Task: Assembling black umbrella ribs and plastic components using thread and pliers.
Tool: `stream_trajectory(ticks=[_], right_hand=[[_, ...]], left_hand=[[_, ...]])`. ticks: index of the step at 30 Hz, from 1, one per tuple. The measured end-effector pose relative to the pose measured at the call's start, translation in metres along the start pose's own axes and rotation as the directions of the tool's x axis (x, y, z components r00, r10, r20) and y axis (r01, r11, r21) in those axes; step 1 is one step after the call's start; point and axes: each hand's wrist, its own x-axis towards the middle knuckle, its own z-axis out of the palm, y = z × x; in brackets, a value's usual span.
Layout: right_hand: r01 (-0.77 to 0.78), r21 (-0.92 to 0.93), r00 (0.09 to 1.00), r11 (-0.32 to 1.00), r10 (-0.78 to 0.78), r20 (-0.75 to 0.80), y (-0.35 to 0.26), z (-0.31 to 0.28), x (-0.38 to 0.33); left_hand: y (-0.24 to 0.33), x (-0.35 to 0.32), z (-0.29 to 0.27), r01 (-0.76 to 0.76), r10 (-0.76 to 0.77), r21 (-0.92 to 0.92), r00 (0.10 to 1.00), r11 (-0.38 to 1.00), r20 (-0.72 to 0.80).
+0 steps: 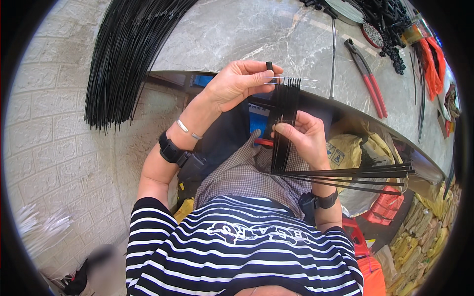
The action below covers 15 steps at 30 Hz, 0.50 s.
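My left hand (232,88) is closed, pinching a short black tube (269,65) and thin metal wires (305,79) between thumb and fingers. The wires run sideways through the upper ends of a row of thin black strips (287,101). Lower down on this row, my right hand (307,139) is closed too, gripping the strips between thumb and fingers. Below my hands, more long black strips (353,173) fan out to the right above my lap. Whether these join the upright row at its lower end, I cannot tell.
A thick bundle of black strips (136,54) overhangs the table (232,29) at far left. Red-handled cutters (368,79), a small dish of metal bits (373,35), black parts (392,29) and a red plastic bag (433,64) lie at right. A yellow sack (345,150) stands below.
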Motion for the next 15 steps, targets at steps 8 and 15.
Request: stream_trajectory(ticks=[8, 15], right_hand=[[-0.014, -0.012, 1.0, 1.0, 0.014, -0.003, -0.002, 0.0005, -0.0006], [-0.02, -0.013, 1.0, 1.0, 0.02, 0.007, -0.0017, 0.0004, -0.0011]], left_hand=[[0.0002, 0.0004, -0.0022, -0.026, 0.026, -0.016, 1.0, 1.0, 0.011], [0.0027, -0.0002, -0.0015, 0.008, -0.008, -0.02, 1.0, 1.0, -0.015]])
